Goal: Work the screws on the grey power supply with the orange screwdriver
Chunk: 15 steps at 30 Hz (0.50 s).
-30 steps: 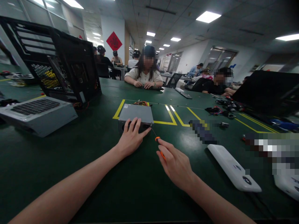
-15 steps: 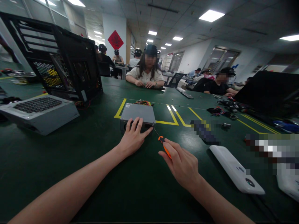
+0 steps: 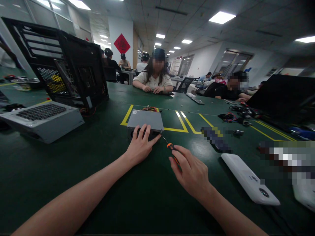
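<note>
A grey computer power supply (image 3: 145,118) lies on the green table, its bundled cables (image 3: 150,108) showing at the far side. My left hand (image 3: 140,144) rests with spread fingers on its near top edge and near face, one finger stretched toward the right corner. In my right hand (image 3: 190,167) is an orange and black screwdriver (image 3: 170,146), fingers curled round the handle. The thin shaft points up and left to the supply's near right corner. Whether the tip sits in a screw is too small to tell.
At left stand an open black computer case (image 3: 73,68) and a second power supply (image 3: 44,119). To the right lie a white device (image 3: 249,178), a pixelated dark object (image 3: 215,139) and loose cables (image 3: 230,118). A person (image 3: 153,77) sits across the table.
The fingers of my right hand have shifted slightly round the screwdriver handle, which shows less orange now. My left hand and the power supply have stayed in place.
</note>
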### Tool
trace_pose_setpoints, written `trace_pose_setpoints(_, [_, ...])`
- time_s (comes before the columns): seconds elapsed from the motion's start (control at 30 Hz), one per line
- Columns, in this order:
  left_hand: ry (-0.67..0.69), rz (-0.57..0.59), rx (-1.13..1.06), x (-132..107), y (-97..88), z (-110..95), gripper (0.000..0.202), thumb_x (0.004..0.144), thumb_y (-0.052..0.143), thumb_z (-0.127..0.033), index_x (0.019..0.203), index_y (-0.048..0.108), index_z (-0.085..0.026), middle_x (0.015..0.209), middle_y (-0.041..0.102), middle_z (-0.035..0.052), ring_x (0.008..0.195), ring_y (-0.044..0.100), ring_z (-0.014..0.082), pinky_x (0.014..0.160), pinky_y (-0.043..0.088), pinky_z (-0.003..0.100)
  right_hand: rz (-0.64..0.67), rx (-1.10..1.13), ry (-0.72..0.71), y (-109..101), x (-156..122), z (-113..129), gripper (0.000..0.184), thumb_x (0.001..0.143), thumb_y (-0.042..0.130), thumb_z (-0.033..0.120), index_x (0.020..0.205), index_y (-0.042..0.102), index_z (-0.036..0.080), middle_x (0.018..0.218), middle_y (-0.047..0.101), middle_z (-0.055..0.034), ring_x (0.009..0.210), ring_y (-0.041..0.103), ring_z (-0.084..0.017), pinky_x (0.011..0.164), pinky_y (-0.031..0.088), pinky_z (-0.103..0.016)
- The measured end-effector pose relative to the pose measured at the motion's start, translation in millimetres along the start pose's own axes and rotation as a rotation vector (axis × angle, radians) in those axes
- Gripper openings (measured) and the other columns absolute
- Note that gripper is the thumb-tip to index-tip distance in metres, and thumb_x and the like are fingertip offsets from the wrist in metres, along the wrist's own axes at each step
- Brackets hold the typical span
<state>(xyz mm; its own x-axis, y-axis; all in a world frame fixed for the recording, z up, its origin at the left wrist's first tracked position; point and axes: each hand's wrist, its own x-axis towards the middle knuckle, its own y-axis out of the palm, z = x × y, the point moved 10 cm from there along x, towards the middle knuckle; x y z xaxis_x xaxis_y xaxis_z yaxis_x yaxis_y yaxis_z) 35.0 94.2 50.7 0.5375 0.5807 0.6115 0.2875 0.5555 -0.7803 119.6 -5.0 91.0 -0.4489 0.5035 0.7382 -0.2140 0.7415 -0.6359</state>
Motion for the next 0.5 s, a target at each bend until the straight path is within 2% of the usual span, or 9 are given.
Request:
trace_pose_setpoints(0.13, [0.006, 0.003, 0.01, 0, -2.4, -1, 0.05, 0.077, 0.052, -0.019, 0.124, 0.043, -0.033, 0.132, 0.033, 0.0121, 0.125, 0.024, 0.0328, 0.099, 0.019, 0.053, -0.021, 0.077, -0.022, -1, -3, 1, 0.03, 0.076, 0.054, 0.011, 0.105, 0.05, 0.014, 0.106, 0.062, -0.0133, 0.085, 0.063, -0.017, 0.066, 0.05, -0.025])
trace_pose_setpoints(0.2, [0.006, 0.004, 0.015, 1, -3.3, -1, 0.049, 0.078, 0.051, -0.021, 0.124, 0.043, -0.033, 0.132, 0.032, 0.0125, 0.125, 0.024, 0.033, 0.099, 0.019, 0.053, -0.086, 0.168, -0.029, -11, -3, 0, 0.034, 0.074, 0.055, 0.009, 0.107, 0.049, 0.015, 0.106, 0.062, -0.0123, 0.087, 0.062, -0.016, 0.069, 0.051, -0.026])
trace_pose_setpoints(0.27, [0.008, 0.009, 0.013, 1, -3.1, -1, 0.048, 0.079, 0.051, -0.022, 0.125, 0.043, -0.032, 0.132, 0.032, 0.0132, 0.124, 0.025, 0.0332, 0.099, 0.019, 0.054, -0.173, 0.298, 0.045, -22, -3, -11, 0.037, 0.073, 0.057, 0.008, 0.108, 0.049, 0.018, 0.107, 0.062, -0.0104, 0.091, 0.062, -0.016, 0.073, 0.051, -0.028])
trace_pose_setpoints(0.3, [0.009, 0.009, 0.01, 0, -2.9, 0, 0.048, 0.079, 0.051, -0.022, 0.125, 0.043, -0.033, 0.132, 0.032, 0.0133, 0.124, 0.025, 0.0332, 0.099, 0.019, 0.054, -0.215, 0.374, 0.126, -26, -3, -21, 0.036, 0.074, 0.056, 0.008, 0.107, 0.05, 0.019, 0.109, 0.061, -0.0095, 0.093, 0.061, -0.017, 0.075, 0.051, -0.03])
trace_pose_setpoints(0.37, [0.006, 0.009, 0.002, 0, -2.5, 1, 0.049, 0.078, 0.052, -0.022, 0.125, 0.043, -0.034, 0.132, 0.032, 0.0127, 0.124, 0.025, 0.0333, 0.099, 0.019, 0.054, -0.271, 0.534, 0.375, -23, -6, -50, 0.032, 0.076, 0.055, 0.012, 0.106, 0.053, 0.021, 0.111, 0.06, -0.008, 0.097, 0.059, -0.018, 0.082, 0.049, -0.035])
trace_pose_setpoints(0.43, [0.001, 0.007, -0.005, 0, -2.7, 2, 0.051, 0.077, 0.053, -0.02, 0.125, 0.042, -0.035, 0.132, 0.032, 0.0119, 0.124, 0.024, 0.0329, 0.099, 0.019, 0.054, -0.281, 0.733, 0.672, -3, -14, -79, 0.029, 0.078, 0.054, 0.018, 0.107, 0.056, 0.02, 0.11, 0.06, -0.0076, 0.096, 0.06, -0.018, 0.085, 0.048, -0.038])
trace_pose_setpoints(0.5, [0.0, 0.002, -0.012, -1, -4.0, 3, 0.052, 0.077, 0.053, -0.019, 0.125, 0.042, -0.036, 0.132, 0.032, 0.0115, 0.125, 0.024, 0.0323, 0.099, 0.019, 0.053, -0.248, 1.029, 0.939, 33, -23, -96, 0.034, 0.076, 0.056, 0.025, 0.11, 0.055, 0.018, 0.106, 0.062, -0.0081, 0.091, 0.061, -0.018, 0.083, 0.048, -0.038])
